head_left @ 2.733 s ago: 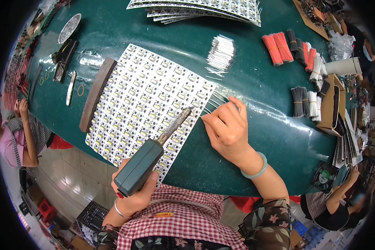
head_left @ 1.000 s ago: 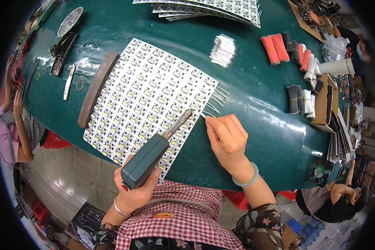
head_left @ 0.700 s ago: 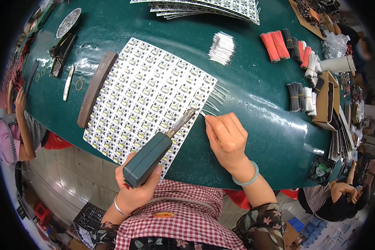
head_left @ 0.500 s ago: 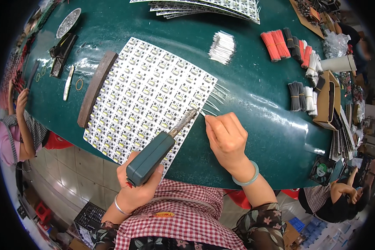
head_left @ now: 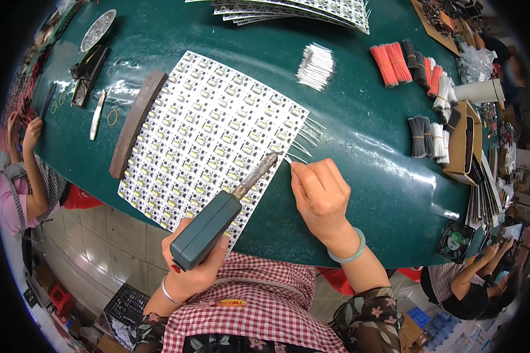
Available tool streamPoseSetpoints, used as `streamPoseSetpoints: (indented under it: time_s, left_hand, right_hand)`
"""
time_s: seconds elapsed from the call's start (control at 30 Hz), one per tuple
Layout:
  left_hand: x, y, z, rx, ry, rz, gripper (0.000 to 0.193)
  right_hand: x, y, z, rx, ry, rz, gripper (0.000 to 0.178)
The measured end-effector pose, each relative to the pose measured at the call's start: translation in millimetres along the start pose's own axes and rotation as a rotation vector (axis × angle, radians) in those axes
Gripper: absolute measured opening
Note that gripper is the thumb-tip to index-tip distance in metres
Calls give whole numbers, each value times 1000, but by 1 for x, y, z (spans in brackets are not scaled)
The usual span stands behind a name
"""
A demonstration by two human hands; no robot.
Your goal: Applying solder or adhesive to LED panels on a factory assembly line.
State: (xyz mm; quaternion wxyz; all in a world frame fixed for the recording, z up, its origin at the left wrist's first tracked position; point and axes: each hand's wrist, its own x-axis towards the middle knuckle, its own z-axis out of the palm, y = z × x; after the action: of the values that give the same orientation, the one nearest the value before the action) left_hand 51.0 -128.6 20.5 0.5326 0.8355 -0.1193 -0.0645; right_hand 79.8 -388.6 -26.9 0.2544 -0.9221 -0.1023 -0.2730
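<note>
I keep my left hand [head_left: 201, 273] curled in a grip — my right hand [head_left: 324, 193] pinched, back upward, its forearm [head_left: 368, 267] slanting inward.

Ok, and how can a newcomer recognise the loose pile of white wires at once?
On the green table, find the white circuit-board panel. Just beyond its right corner lies the white wire pile; unlike the banded wire bundles farther right, it lies loose and shows no band.

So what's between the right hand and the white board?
The head view shows a white wire, pinched in the right hand, reaching toward the white board over green tabletop.
</note>
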Motion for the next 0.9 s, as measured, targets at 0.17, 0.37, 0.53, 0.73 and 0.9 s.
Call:
streamPoseSetpoints:
  time_s: [0.17, 0.37, 0.53, 0.73, 0.9]
  left_hand:
    - [0, 2, -1, 11, 18, 10, 25]
    - [1, 9, -3, -5, 38, -36, 23]
    - [1, 8, -7, -23, 33, -64, 22]
    - [-5, 10, -8, -30, 39, -67, 25]
    - [-6, 7, -10, 15, 8, -19, 27]
  right_hand:
    - [-2, 1, 1, 20, 8, 23, 25]
    - [-1, -4, -17, 61, 4, 84, 25]
    - [7, -12, -28, 95, 23, 75, 24]
    - [1, -1, -7, 193, -42, 63, 22]
    - [-4, 1, -4, 196, -51, 71, 21]
